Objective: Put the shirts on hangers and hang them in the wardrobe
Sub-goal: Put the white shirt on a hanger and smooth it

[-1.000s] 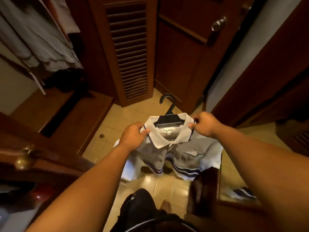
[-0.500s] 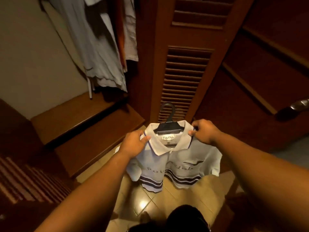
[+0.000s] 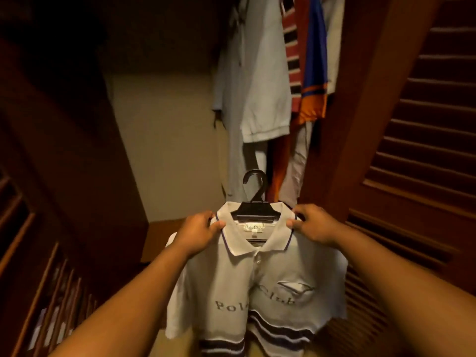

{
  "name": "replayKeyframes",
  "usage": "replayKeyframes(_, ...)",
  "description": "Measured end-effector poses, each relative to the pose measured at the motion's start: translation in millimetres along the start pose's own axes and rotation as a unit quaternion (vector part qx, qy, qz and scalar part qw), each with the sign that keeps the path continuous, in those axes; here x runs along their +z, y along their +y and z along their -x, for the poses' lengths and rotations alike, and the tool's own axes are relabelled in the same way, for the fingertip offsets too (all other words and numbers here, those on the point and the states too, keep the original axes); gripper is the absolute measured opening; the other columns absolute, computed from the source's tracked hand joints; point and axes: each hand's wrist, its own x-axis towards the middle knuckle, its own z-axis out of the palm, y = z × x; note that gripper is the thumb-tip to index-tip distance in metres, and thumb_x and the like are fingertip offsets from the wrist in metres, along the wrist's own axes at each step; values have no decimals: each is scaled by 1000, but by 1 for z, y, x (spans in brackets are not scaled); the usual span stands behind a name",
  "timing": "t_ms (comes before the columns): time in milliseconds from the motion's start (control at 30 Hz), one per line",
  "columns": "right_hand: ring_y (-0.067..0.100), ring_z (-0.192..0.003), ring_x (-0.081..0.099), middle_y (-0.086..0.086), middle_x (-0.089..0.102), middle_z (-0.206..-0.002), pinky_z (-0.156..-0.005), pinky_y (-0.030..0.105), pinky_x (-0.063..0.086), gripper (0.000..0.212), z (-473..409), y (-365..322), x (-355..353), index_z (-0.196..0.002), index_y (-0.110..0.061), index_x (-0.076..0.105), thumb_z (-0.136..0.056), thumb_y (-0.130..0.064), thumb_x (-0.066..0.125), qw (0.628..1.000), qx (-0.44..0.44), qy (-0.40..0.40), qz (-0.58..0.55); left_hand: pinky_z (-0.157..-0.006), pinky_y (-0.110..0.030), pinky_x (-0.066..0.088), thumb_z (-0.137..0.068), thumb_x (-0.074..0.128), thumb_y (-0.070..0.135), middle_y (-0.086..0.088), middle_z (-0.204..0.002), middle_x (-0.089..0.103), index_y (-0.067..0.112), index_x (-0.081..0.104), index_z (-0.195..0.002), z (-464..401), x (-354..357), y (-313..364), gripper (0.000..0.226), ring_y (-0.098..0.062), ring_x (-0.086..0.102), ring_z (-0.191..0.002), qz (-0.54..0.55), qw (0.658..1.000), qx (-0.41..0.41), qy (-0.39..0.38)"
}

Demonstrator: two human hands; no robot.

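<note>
Held up before an open wooden wardrobe: a pale grey polo shirt with dark stripes at the hem and "Polo Club" lettering across the chest, already mounted on a black plastic hanger whose hook rises clear above the collar. Left hand pinching the left side of the collar and shoulder; right hand pinching the right side, thumb on top of the fabric. Hands apart, one at each shoulder, each clamped on the shirt over the hanger's arm.

Beyond the hook, against the wardrobe's right side: a row of hung garments, among them a light grey shirt, a red, white and black striped one, and a blue and orange one. Rail not visible, lost in the dark at the top. Louvred door open to the right.

Step in hand, by the look of it: carrying the dressed hanger up to the rail. Best done by keeping both shoulders level so the shirt stays seated, raising the hook well above rail height, then freeing one hand to steer the hook into the space left of the hung garments. Worth watching: the collar slipping off an arm of the hanger, and the hook snagging a neighbouring sleeve.
</note>
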Motion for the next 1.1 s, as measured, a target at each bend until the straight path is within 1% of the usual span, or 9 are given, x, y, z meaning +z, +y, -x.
replayKeyframes(100,12,-80,53,-2,60,-85,-59,12,36,4,-35,-28,-51,-89,-17,61,-91,-18,65,997,-78,21,16,-64,-30,35,-94,56,39,-3,-85,60,17,57,-89,-29,-46,25,23,-23,57,-79,-5,998,9,64)
replayKeyframes(167,15,-80,55,-1,60,-85,-65,23,41,7,-52,-51,-87,-90,-12,63,-91,-19,65,992,-118,40,31,-62,-31,34,-94,56,40,-5,-83,60,13,58,-88,-47,-79,43,27,-28,58,-81,-31,993,22,114)
replayKeyframes(300,9,-72,51,-9,54,-76,-59,20,37,17,-74,-100,-150,-78,-28,55,-91,-24,63,981,-171,72,55,-71,-34,34,-95,50,44,-6,-90,62,18,52,-88,-77,-143,80,27,-28,58,-87,-137,964,43,225)
replayKeyframes(367,11,-76,52,-7,57,-81,-63,22,39,10,-81,-123,-179,-84,-26,57,-91,-25,64,976,-193,86,61,-76,-35,33,-96,46,46,-3,-95,62,22,49,-89,-91,-172,97,25,-26,57,-92,-175,943,45,281)
replayKeyframes(600,13,-68,48,4,59,-80,-60,25,39,17,-86,-200,-257,-85,-12,65,-88,-28,66,954,-229,142,131,-93,-39,33,-98,43,40,-1,-114,59,22,54,-116,-148,-241,135,28,-22,53,-106,-147,890,55,427)
replayKeyframes(700,12,-65,48,2,56,-73,-53,21,36,21,-94,-228,-282,-87,-9,65,-87,-30,68,943,-215,179,182,-95,-39,32,-99,43,36,-3,-114,58,19,53,-116,-182,-262,148,26,-23,53,-107,-107,885,82,446)
replayKeyframes(833,13,-65,48,-3,49,-66,-51,22,35,28,-113,-261,-305,-65,-20,54,-84,-31,71,932,-182,229,214,-94,-38,34,-100,43,33,-4,-116,58,15,54,-119,-236,-283,159,28,-23,53,-110,-67,885,123,445)
replayKeyframes(1000,13,-71,52,-2,52,-70,-56,22,38,17,-144,-291,-321,-82,-15,60,-85,-27,72,924,-127,295,209,-85,-38,44,-100,44,33,-1,-109,59,18,58,-110,-316,-297,169,23,-22,57,-100,22,887,196,418)
replayKeyframes(1100,19,-84,58,0,55,-75,-71,28,45,18,-170,-301,-330,-90,-13,62,-85,-27,72,923,-83,317,204,-87,-38,47,-99,46,34,0,-111,57,19,60,-111,-364,-298,174,23,-19,56,-98,50,889,230,393)
